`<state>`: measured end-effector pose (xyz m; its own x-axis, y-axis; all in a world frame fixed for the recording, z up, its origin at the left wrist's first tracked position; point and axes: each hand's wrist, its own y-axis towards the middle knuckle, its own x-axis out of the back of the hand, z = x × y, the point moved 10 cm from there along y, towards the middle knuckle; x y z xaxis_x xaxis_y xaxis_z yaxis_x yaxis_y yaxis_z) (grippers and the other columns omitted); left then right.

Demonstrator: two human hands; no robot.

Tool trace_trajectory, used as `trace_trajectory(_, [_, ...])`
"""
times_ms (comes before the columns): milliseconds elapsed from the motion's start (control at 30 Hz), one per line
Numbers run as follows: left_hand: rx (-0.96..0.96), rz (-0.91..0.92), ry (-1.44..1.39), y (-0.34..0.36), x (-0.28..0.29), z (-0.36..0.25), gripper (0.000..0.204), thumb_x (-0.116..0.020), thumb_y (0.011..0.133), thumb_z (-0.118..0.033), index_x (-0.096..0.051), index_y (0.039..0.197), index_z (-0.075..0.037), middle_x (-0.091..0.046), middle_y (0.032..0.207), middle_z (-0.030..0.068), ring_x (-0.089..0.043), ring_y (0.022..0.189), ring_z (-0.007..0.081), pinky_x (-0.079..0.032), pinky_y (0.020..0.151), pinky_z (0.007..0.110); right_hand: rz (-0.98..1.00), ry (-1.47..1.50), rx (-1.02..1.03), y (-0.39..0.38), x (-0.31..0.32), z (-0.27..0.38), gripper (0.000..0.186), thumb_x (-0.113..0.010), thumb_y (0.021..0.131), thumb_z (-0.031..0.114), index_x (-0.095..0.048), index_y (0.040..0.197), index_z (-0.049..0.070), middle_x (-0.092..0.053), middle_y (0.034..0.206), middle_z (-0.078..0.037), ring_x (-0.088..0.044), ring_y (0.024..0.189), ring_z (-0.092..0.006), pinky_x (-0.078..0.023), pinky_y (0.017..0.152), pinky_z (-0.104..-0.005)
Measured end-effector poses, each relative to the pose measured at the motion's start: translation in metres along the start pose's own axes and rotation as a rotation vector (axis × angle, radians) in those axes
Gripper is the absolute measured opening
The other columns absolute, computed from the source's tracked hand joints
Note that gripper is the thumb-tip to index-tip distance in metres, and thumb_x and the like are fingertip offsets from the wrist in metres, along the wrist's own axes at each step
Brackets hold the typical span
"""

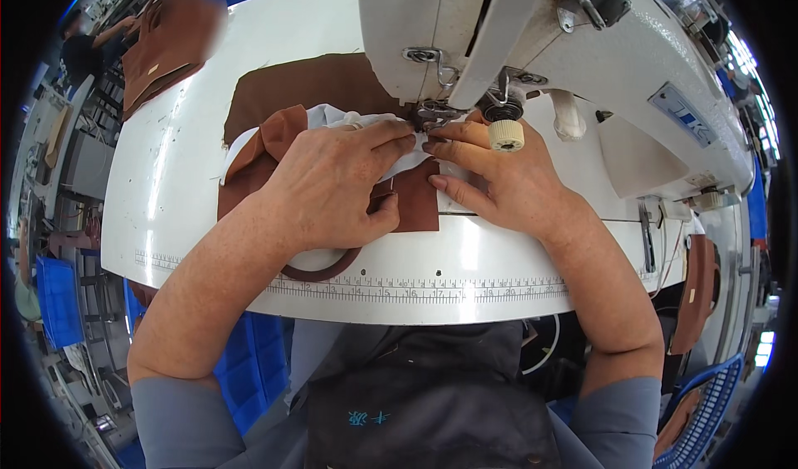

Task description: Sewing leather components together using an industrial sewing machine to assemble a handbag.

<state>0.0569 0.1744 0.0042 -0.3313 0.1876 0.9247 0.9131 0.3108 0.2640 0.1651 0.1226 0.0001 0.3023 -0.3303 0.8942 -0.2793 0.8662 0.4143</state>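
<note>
Beside the needle area of a white sewing machine [532,45], both my hands are at a brown piece of fabric [420,199] with a bunched white lining [328,116]. My left hand [332,174] is closed on the bunched layers from the left, fingers together and thumb lower down. My right hand [507,170] comes from the right with fingers apart, the fingertips at the cloth's right edge near the presser foot [432,113]. A dark brown curved strap [332,268] shows below my left wrist. My fingers hide the stitching spot.
A larger dark brown piece [283,83] lies behind the work on the white table [183,170], which has a printed ruler along its front edge. More brown pieces [170,45] are at the far left. A blue basket [706,415] is at the lower right; blue bins [253,353] stand below the table.
</note>
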Motion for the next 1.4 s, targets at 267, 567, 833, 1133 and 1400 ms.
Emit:
trace_trajectory(267, [-0.011, 0.000, 0.018, 0.002, 0.002, 0.002, 0.052, -0.067, 0.071, -0.013, -0.069, 0.121, 0.000, -0.067, 0.128, 0.0121, -0.072, 0.100, 0.0297, -0.060, 0.082, 0.038, -0.033, 0.007, 0.019, 0.000, 0.004, 0.003, 0.033, -0.074, 0.087, 0.038, -0.077, 0.109, 0.014, -0.067, 0.097, -0.003, -0.058, 0.097, -0.0245, -0.055, 0.070, -0.0381])
trace_trajectory(567, [-0.025, -0.008, 0.024, 0.006, 0.004, 0.001, 0.053, -0.067, 0.071, -0.014, -0.069, 0.123, 0.000, -0.067, 0.128, 0.0128, -0.071, 0.103, 0.0310, -0.059, 0.084, 0.038, -0.232, 0.874, -0.423, -0.011, -0.008, -0.059, 0.029, -0.063, 0.103, 0.031, -0.068, 0.106, 0.003, -0.068, 0.095, -0.005, -0.060, 0.081, -0.0169, -0.052, 0.068, -0.0322])
trace_trajectory(833, [-0.004, 0.029, 0.007, 0.004, 0.001, 0.002, 0.055, -0.067, 0.070, -0.013, -0.069, 0.123, 0.001, -0.066, 0.130, 0.0124, -0.070, 0.105, 0.0311, -0.059, 0.085, 0.038, -0.336, 0.995, -0.452, -0.010, 0.000, -0.066, 0.036, -0.049, 0.110, 0.031, -0.064, 0.102, -0.001, -0.069, 0.083, -0.007, -0.060, 0.074, -0.0117, -0.049, 0.068, -0.0270])
trace_trajectory(1133, [-0.026, 0.021, 0.008, -0.001, 0.004, -0.005, 0.054, -0.067, 0.070, -0.014, -0.069, 0.121, 0.001, -0.066, 0.130, 0.0114, -0.070, 0.103, 0.0303, -0.058, 0.085, 0.038, -0.226, 0.989, -0.420, -0.007, -0.002, -0.060, 0.035, -0.054, 0.107, 0.036, -0.068, 0.104, 0.003, -0.071, 0.083, -0.006, -0.064, 0.072, -0.0151, -0.050, 0.068, -0.0270])
trace_trajectory(1400, [-0.043, 0.006, 0.033, 0.007, 0.008, -0.004, 0.052, -0.067, 0.070, -0.014, -0.070, 0.121, -0.002, -0.067, 0.126, 0.0095, -0.071, 0.100, 0.0296, -0.057, 0.084, 0.039, -0.059, 0.272, -0.004, -0.002, -0.001, -0.005, 0.023, -0.070, 0.085, 0.012, -0.074, 0.108, 0.009, -0.067, 0.087, -0.006, -0.064, 0.074, -0.0255, -0.051, 0.067, -0.0379])
